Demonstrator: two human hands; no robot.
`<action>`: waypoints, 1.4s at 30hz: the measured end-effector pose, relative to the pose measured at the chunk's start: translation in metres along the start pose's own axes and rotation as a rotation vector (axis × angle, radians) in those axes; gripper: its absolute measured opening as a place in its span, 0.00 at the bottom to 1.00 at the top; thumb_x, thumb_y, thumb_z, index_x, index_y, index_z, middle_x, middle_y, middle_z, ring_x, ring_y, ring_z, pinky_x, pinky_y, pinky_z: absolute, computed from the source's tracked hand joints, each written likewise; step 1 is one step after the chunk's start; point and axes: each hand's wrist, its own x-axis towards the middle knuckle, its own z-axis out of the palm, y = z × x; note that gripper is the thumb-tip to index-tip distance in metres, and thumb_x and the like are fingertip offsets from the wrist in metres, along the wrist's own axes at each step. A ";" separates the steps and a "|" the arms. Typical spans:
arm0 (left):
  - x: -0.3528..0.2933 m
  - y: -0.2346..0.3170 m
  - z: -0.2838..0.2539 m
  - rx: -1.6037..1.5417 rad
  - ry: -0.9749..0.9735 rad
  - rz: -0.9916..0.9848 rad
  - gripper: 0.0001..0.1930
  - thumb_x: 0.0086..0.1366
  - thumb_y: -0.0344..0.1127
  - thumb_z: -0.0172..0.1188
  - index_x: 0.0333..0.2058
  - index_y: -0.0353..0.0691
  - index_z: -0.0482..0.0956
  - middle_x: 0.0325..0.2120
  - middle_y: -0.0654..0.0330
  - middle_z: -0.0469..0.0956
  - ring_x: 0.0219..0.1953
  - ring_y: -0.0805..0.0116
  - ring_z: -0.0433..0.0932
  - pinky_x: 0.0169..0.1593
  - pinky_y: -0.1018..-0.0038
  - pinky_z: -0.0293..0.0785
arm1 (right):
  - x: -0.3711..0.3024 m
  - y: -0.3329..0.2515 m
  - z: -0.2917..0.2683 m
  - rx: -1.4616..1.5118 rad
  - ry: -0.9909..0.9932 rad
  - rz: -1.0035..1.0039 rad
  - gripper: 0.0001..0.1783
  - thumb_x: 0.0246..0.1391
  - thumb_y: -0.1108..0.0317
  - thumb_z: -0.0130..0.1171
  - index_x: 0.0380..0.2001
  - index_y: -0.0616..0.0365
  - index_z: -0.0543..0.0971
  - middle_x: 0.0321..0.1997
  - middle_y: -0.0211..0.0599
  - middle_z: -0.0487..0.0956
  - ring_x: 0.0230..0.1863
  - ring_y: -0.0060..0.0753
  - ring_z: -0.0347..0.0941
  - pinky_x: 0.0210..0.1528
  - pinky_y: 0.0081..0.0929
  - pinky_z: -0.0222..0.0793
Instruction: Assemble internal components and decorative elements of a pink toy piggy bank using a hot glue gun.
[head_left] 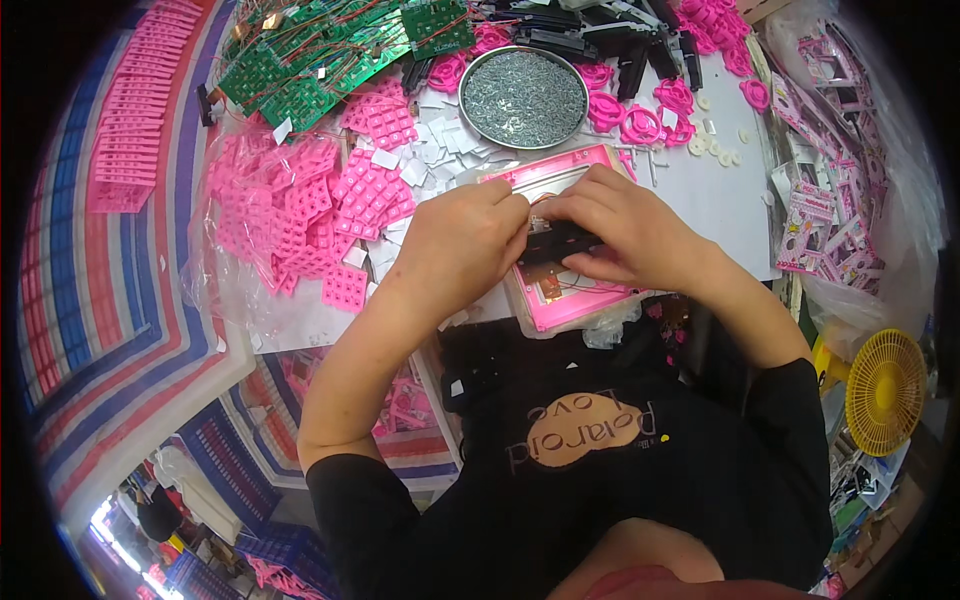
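A pink plastic casing [548, 317] lies in front of me at the near edge of the table, its inside facing up with thin wires showing. Across its middle is a long black plastic part [556, 244]. The fingers and thumb of my right hand [640, 235] close round this part from the right. Over the casing's left side, my left hand [462, 242] is curled, fingertips pressed together by the black part's left end. What those fingertips pinch, if anything, is hidden.
Beyond the casing stands a round metal dish [525, 97] full of small screws. Pink keypads [345, 200] and white paper pieces [455, 140] lie left, green circuit boards [330, 65] behind them. Black plastic parts [630, 45] and pink rings [640, 125] are at the back. A yellow fan [885, 392] stands right.
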 end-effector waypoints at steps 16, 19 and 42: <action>-0.007 0.001 -0.001 0.027 -0.154 0.103 0.09 0.59 0.29 0.63 0.39 0.38 0.82 0.27 0.54 0.77 0.31 0.52 0.80 0.34 0.61 0.77 | 0.002 -0.009 0.000 -0.120 -0.030 -0.049 0.29 0.40 0.68 0.74 0.49 0.52 0.77 0.49 0.33 0.77 0.52 0.43 0.71 0.50 0.36 0.75; -0.010 0.000 0.001 -0.149 -0.102 -0.014 0.09 0.61 0.30 0.63 0.41 0.37 0.84 0.27 0.54 0.80 0.29 0.54 0.80 0.33 0.64 0.76 | 0.003 -0.013 -0.002 -0.207 -0.041 -0.064 0.25 0.41 0.68 0.73 0.46 0.52 0.78 0.48 0.30 0.77 0.49 0.40 0.72 0.44 0.34 0.77; 0.005 -0.017 0.008 -0.679 -0.442 -0.629 0.08 0.62 0.30 0.65 0.35 0.29 0.84 0.26 0.63 0.82 0.28 0.79 0.77 0.33 0.78 0.74 | 0.016 -0.037 -0.006 -0.391 -0.129 -0.113 0.11 0.44 0.66 0.63 0.31 0.59 0.81 0.39 0.34 0.77 0.47 0.36 0.71 0.42 0.28 0.75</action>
